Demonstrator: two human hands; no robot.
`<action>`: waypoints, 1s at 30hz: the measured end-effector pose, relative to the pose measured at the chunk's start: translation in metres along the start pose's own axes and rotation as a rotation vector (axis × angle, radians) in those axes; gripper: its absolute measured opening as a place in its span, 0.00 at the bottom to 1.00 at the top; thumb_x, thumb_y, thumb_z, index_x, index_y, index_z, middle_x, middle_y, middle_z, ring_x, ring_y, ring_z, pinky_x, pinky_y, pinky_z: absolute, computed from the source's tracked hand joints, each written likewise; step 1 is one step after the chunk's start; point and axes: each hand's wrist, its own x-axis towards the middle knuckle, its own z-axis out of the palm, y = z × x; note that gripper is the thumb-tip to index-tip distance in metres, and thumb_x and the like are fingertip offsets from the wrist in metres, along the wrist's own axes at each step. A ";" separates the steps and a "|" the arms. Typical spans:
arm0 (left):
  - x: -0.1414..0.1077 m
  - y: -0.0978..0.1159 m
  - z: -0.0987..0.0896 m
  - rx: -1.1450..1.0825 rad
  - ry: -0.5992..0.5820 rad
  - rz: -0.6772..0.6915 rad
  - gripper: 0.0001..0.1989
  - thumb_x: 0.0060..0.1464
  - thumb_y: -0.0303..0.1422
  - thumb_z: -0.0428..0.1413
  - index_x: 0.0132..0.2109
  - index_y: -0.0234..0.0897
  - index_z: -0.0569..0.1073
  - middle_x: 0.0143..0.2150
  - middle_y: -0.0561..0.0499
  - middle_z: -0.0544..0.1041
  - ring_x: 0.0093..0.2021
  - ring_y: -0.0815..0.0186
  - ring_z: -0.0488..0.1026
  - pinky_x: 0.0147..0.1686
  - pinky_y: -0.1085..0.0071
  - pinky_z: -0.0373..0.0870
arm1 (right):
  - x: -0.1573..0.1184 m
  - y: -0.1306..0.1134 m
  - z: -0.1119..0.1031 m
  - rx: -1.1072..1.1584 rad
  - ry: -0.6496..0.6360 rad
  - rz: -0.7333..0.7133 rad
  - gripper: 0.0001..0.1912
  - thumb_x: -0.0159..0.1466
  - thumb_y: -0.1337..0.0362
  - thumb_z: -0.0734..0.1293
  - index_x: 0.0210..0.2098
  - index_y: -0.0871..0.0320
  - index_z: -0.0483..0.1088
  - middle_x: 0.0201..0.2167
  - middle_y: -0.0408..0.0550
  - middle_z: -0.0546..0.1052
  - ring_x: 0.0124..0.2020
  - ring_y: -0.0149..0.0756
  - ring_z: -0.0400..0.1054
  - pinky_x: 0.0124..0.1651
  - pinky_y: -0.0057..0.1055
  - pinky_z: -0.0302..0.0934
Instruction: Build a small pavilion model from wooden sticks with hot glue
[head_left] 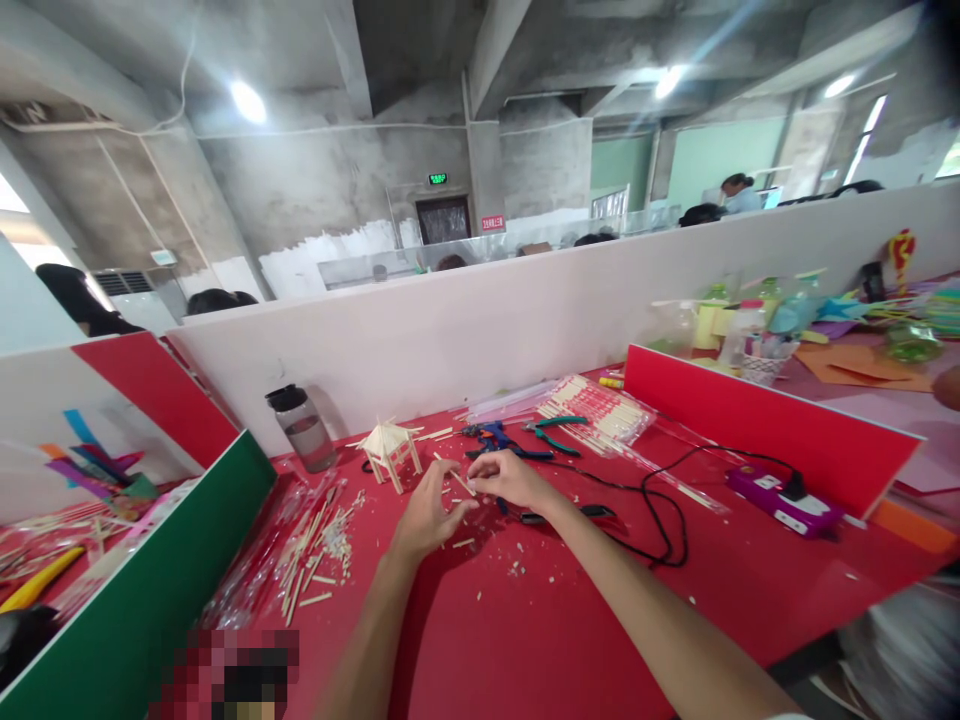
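My right hand [511, 480] pinches the end of a short wooden stick [463, 482] between thumb and fingertips, just above the red table [495, 640]. At the stick's other side is my left hand [427, 512], its thumb spread away from its fingers. The left fingertips are close to the stick; whether they touch it I cannot tell. Behind my left hand stands a small pavilion model [388, 448] of pale sticks, with a pointed roof on several legs. Pliers with blue handles [495, 436] and green-handled pliers [559, 434] lie beyond my right hand.
Loose sticks [304, 550] and plastic wrapping [251, 565] lie at left, near a dark-lidded bottle [301, 428]. Bundled sticks [592, 412] are at the back. A black cable [679, 520] runs to a purple power strip [784, 500]. Green [150, 590] and red [757, 420] dividers flank the table.
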 end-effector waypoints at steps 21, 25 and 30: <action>-0.009 0.003 0.000 -0.016 -0.011 -0.019 0.28 0.62 0.37 0.54 0.67 0.43 0.58 0.70 0.41 0.60 0.67 0.53 0.61 0.64 0.51 0.63 | -0.002 -0.005 0.014 0.045 -0.019 -0.017 0.09 0.54 0.63 0.71 0.32 0.62 0.79 0.29 0.49 0.81 0.32 0.38 0.73 0.38 0.31 0.63; -0.012 0.007 -0.001 -0.013 -0.044 -0.049 0.31 0.62 0.37 0.54 0.69 0.42 0.55 0.68 0.40 0.63 0.65 0.53 0.64 0.62 0.53 0.65 | -0.002 -0.002 0.015 0.054 -0.036 -0.025 0.10 0.53 0.62 0.72 0.33 0.62 0.79 0.31 0.49 0.82 0.34 0.40 0.74 0.39 0.31 0.64; -0.025 0.019 -0.005 0.029 -0.056 -0.076 0.34 0.62 0.36 0.53 0.71 0.41 0.49 0.68 0.38 0.62 0.65 0.52 0.64 0.60 0.53 0.67 | -0.005 -0.002 0.020 0.085 -0.126 0.005 0.10 0.54 0.60 0.73 0.31 0.62 0.79 0.29 0.47 0.81 0.30 0.37 0.73 0.36 0.30 0.63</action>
